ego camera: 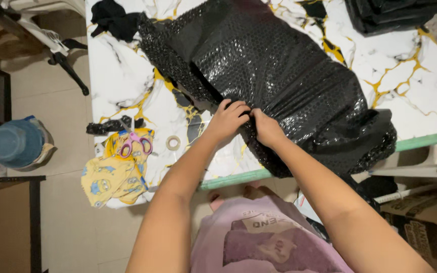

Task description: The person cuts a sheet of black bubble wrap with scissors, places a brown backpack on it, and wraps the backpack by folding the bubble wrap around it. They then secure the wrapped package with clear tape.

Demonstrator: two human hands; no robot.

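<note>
Large sheet of black bubble-wrap plastic (274, 76) lies across the middle of the white marble-pattern table with gold veins (122, 81). Left hand (227, 120) and right hand (267, 127) meet at the sheet's near edge, fingers curled shut, pinching a fold of it. Left of the sheet: small clear tape roll (173, 142), pink-handled scissors (133, 143) on yellow cartoon-print cloth (112, 174).

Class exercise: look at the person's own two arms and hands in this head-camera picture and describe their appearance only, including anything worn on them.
Both forearms are bare up to the picture's lower edge, with no sleeve showing. The left hand and right hand wear no gloves, and no ring, watch or bracelet can be seen. Between the arms shows a pale pink T-shirt with a darker print.
</note>
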